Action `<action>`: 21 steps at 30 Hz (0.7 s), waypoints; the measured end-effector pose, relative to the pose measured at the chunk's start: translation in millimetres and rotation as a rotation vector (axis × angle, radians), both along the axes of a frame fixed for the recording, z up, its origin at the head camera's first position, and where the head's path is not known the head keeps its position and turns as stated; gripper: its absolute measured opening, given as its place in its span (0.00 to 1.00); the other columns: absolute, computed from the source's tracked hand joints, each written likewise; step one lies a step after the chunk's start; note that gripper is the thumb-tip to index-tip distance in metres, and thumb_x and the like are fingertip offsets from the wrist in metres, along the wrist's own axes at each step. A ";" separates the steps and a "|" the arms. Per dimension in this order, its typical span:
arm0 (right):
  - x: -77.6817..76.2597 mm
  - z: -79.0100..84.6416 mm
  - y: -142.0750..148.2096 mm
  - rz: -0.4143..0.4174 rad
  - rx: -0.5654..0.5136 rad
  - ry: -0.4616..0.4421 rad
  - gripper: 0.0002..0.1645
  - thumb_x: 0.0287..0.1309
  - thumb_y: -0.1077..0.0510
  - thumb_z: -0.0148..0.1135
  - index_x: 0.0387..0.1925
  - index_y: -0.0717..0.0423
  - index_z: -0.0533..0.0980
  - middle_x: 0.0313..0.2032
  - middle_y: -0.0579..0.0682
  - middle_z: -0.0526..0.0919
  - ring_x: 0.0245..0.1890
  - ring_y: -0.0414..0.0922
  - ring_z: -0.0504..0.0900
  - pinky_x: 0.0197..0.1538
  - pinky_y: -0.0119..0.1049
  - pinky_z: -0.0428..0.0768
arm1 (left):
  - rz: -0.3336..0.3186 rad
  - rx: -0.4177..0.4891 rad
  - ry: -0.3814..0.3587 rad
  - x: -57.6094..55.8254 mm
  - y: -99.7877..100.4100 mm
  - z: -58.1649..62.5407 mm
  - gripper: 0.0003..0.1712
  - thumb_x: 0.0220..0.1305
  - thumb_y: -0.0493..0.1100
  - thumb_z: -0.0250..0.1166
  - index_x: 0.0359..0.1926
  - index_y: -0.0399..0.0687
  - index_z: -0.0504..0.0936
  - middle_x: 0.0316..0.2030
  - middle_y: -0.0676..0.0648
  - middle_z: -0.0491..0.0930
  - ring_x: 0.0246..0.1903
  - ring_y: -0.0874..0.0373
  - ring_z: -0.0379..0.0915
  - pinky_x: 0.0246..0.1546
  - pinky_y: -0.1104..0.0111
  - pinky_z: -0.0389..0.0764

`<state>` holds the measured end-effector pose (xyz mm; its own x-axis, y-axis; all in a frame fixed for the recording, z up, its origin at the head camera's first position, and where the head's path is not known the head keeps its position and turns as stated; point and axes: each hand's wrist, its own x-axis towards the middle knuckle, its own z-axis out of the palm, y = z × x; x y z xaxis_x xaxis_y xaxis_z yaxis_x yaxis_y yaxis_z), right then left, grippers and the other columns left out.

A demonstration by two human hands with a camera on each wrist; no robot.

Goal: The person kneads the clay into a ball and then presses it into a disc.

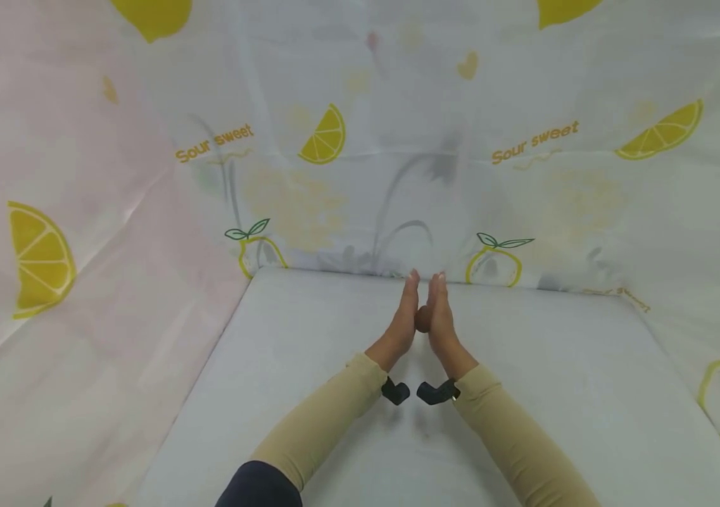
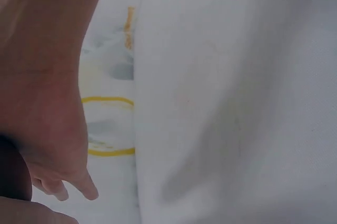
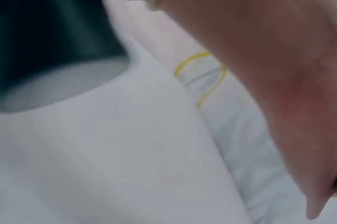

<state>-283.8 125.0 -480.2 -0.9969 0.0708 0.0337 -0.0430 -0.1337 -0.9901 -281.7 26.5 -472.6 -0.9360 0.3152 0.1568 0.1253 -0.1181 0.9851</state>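
A small brown ball (image 1: 423,319) sits between my two palms in the head view, above the white tabletop. On its left side the left hand (image 1: 405,320) presses flat, fingers straight and pointing away from me. Mirroring it, the right hand (image 1: 441,320) presses from the other side with straight fingers. The left wrist view catches the ball as a dark round shape (image 2: 13,174), between the right hand (image 2: 45,113) and a strip of the left hand (image 2: 31,213). In the right wrist view the left hand (image 3: 295,92) fills the upper right; the ball is mostly hidden there.
Below the hands lies a white tabletop (image 1: 321,317). A lemon-print sheet (image 1: 410,197) hangs behind it and along both sides. Dark wrist mounts (image 1: 438,391) jut inward under the beige sleeves (image 1: 328,415).
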 end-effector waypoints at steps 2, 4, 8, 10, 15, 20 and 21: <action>3.1 -5.2 -1.0 0.014 0.024 -0.007 0.48 0.75 0.28 0.26 0.82 0.51 0.38 0.81 0.48 0.41 0.80 0.42 0.39 0.79 0.41 0.39 | 0.022 0.022 -0.018 -1.0 0.6 1.5 0.48 0.75 0.72 0.24 0.82 0.45 0.38 0.81 0.48 0.36 0.79 0.55 0.28 0.77 0.58 0.36; 7.2 -9.9 -3.2 0.033 0.064 0.003 0.47 0.75 0.28 0.24 0.82 0.51 0.37 0.81 0.49 0.41 0.80 0.44 0.40 0.79 0.43 0.39 | 0.054 0.032 -0.032 -2.5 1.1 2.4 0.47 0.76 0.71 0.25 0.82 0.46 0.38 0.81 0.49 0.36 0.79 0.55 0.29 0.77 0.57 0.36; 16.2 -15.7 -9.9 0.062 0.095 0.052 0.45 0.77 0.31 0.21 0.82 0.51 0.32 0.81 0.52 0.39 0.80 0.47 0.41 0.79 0.46 0.38 | 0.136 0.007 -0.045 -6.4 1.3 -0.1 0.43 0.78 0.69 0.28 0.82 0.50 0.40 0.81 0.50 0.38 0.79 0.56 0.31 0.77 0.56 0.38; 20.2 -16.6 -13.5 0.065 0.096 0.067 0.45 0.77 0.32 0.22 0.81 0.52 0.32 0.81 0.53 0.39 0.80 0.47 0.42 0.79 0.46 0.39 | 0.179 0.002 -0.048 -8.2 0.8 -2.7 0.42 0.79 0.67 0.30 0.82 0.51 0.41 0.81 0.51 0.39 0.79 0.56 0.32 0.77 0.55 0.38; 30.1 -14.0 -19.9 0.076 0.094 0.107 0.47 0.77 0.31 0.24 0.81 0.53 0.32 0.81 0.52 0.39 0.80 0.46 0.41 0.79 0.46 0.38 | 0.252 0.027 -0.060 -11.9 -1.2 -10.2 0.44 0.78 0.68 0.35 0.82 0.49 0.42 0.81 0.48 0.41 0.79 0.53 0.33 0.77 0.53 0.39; 35.1 -10.1 -21.3 0.065 0.082 0.164 0.47 0.78 0.32 0.25 0.81 0.56 0.32 0.81 0.53 0.38 0.80 0.45 0.39 0.79 0.44 0.37 | 0.246 0.013 -0.083 -12.8 -0.7 -15.4 0.45 0.77 0.69 0.33 0.82 0.48 0.40 0.81 0.47 0.39 0.79 0.54 0.32 0.77 0.55 0.37; 35.3 -9.1 -20.9 0.059 0.085 0.175 0.46 0.78 0.33 0.24 0.81 0.57 0.32 0.81 0.53 0.38 0.80 0.45 0.39 0.79 0.44 0.37 | 0.236 0.010 -0.093 -12.2 0.0 -16.0 0.45 0.77 0.70 0.32 0.82 0.49 0.40 0.81 0.48 0.38 0.79 0.54 0.31 0.77 0.55 0.37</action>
